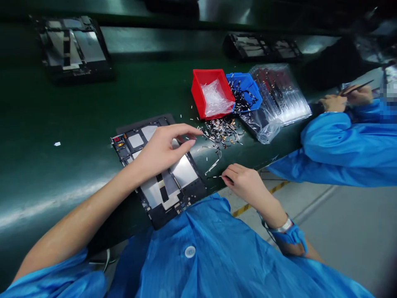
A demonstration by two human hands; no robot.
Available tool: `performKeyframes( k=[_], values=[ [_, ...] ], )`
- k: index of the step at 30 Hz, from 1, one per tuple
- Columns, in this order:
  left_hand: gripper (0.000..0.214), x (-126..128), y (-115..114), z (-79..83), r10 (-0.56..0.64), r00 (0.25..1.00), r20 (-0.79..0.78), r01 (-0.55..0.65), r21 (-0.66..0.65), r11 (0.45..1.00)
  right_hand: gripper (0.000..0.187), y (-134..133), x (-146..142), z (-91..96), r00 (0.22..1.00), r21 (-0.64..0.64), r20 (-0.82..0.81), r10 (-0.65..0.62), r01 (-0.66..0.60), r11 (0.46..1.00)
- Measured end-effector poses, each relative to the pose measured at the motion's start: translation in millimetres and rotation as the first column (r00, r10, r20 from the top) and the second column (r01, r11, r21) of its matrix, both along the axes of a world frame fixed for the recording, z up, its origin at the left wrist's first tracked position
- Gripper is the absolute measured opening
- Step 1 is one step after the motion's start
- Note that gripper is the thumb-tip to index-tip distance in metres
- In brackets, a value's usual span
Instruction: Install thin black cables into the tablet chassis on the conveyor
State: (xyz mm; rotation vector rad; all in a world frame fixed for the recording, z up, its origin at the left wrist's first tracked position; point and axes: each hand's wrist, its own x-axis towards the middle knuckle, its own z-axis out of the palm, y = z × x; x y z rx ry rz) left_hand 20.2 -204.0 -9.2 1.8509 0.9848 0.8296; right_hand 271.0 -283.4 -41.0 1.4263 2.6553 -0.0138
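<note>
An opened tablet (186,169) with bare silver battery plates and dark circuit boards lies tilted on the bench in front of me. Over its upper half reaches my left hand (164,147), thumb and fingers stretched out and apart, holding nothing. Its fingertips are close to a loose pile of short thin cables (220,130). My right hand (245,182) is closed in a pinch near the bench edge, right of the tablet. From its fingers a thin black-and-white cable (215,177) points left. A pale bent strip (214,163) lies just above it.
Behind the pile stand a red bin (198,97) with a clear plastic bag and a blue bin (256,93) of black cables. Clear plastic trays (291,99) lie to their right. Another opened tablet (93,45) rests far left. A co-worker's blue sleeve (335,140) is at right.
</note>
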Motion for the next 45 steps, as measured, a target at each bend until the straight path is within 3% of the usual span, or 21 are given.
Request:
performKeyframes(
  k=[4,6,8,9,11,13,14,16,18,23,26,28,36,40,42,45],
  values=[
    [0.023,4.8,-4.9,-3.6,-0.026,1.000,0.003,0.026,-0.041,0.999,0.023,-4.9,2.6,-4.2,0.998,0.129,-0.066,0.009,-0.001,0.992],
    [0.021,10.1,-10.0,-5.5,-0.063,0.998,0.007,0.063,-0.101,0.993,0.024,0.4,-1.4,7.0,0.996,0.185,-0.076,0.048,-0.034,0.982],
    [0.018,15.7,-15.2,-7.9,-0.113,0.992,0.050,0.122,-0.250,0.961,0.024,8.9,-8.6,22.8,0.989,0.270,-0.090,0.119,-0.091,0.959],
    [0.019,18.1,-17.4,-9.4,-0.143,0.985,0.100,0.170,-0.357,0.918,0.025,13.8,-13.0,30.8,0.982,0.314,-0.097,0.164,-0.126,0.941],
    [0.027,21.3,-20.3,-12.2,-0.177,0.953,0.244,0.289,-0.564,0.773,0.026,23.7,-22.7,43.8,0.963,0.384,-0.105,0.250,-0.192,0.903],
    [0.028,22.1,-21.1,-14.2,-0.155,0.916,0.370,0.378,-0.666,0.643,0.026,32.8,-31.8,50.6,0.942,0.427,-0.114,0.316,-0.241,0.872],
    [0.026,21.8,-21.0,-14.5,-0.129,0.905,0.405,0.393,-0.681,0.618,0.025,36.8,-35.7,51.6,0.934,0.444,-0.124,0.336,-0.251,0.860],
    [0.022,20.1,-20.1,-14.0,-0.071,0.903,0.424,0.369,-0.680,0.633,0.023,43.8,-42.0,50.2,0.920,0.474,-0.177,0.349,-0.231,0.850],
    [0.017,17.8,-19.2,-12.6,-0.012,0.917,0.399,0.294,-0.656,0.695,0.020,49.3,-46.7,46.7,0.892,0.481,-0.304,0.334,-0.159,0.862],
    [0.019,12.4,-17.4,-12.3,0.048,0.961,0.273,0.095,-0.488,0.868,0.014,58.2,-55.8,41.9,0.706,0.308,-0.672,0.223,-0.007,0.951],
    [0.023,9.8,-15.1,-13.8,0.039,0.982,0.184,0.029,-0.353,0.935,0.014,62.4,-59.7,41.5,0.696,0.251,-0.699,0.164,0.023,0.968],
    [0.026,8.5,-12.8,-13.7,0.029,0.989,0.143,0.016,-0.305,0.952,0.015,65.4,-61.7,40.5,0.714,0.255,-0.682,0.160,0.027,0.967],
    [0.033,7.6,-5.9,-14.3,0.065,0.985,0.163,0.012,-0.434,0.901,0.016,78.7,-66.9,33.4,0.744,0.351,-0.640,0.194,0.057,0.935],
    [0.023,8.5,-0.7,-17.9,0.182,0.958,0.220,0.006,-0.653,0.757,0.015,80.5,-69.2,32.0,0.781,0.503,-0.588,0.210,0.150,0.851],
    [0.017,8.4,2.2,-18.4,0.223,0.941,0.253,0.026,-0.714,0.700,0.013,79.8,-72.1,29.0,0.775,0.563,-0.555,0.303,0.082,0.822],
    [0.016,7.6,4.6,-18.7,0.234,0.926,0.296,0.059,-0.728,0.683,0.011,79.5,-76.7,21.8,0.764,0.576,-0.512,0.393,-0.034,0.816]
  ],
)
